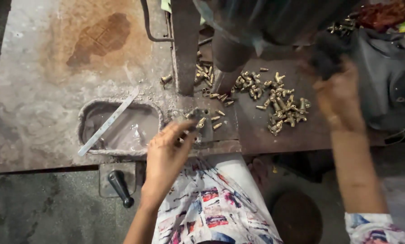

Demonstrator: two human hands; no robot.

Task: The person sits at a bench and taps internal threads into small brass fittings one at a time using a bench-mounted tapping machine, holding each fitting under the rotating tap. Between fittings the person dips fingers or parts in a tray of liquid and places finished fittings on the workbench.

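The left hand (pixel 166 156) pinches a brass fitting (pixel 200 122) at the counter's (pixel 40 90) front edge. The right hand (pixel 340 97), blurred, grips a dark knob (pixel 324 56), fingers clamped.

- Worktop (pixel 40 90): grey metal, rust-orange stain w/ brown patch nr far-left corner
- Fittings (pixel 281 106): brass-yellow
- Tray (pixel 87 113): grey, murky liquid
- Handle (pixel 120 187): black
- Clothing (pixel 211 203): white, multicolour print

Rusty metal bench (pixel 40 90) with scattered brass fittings (pixel 281 106) and a liquid-filled tray (pixel 82 119).
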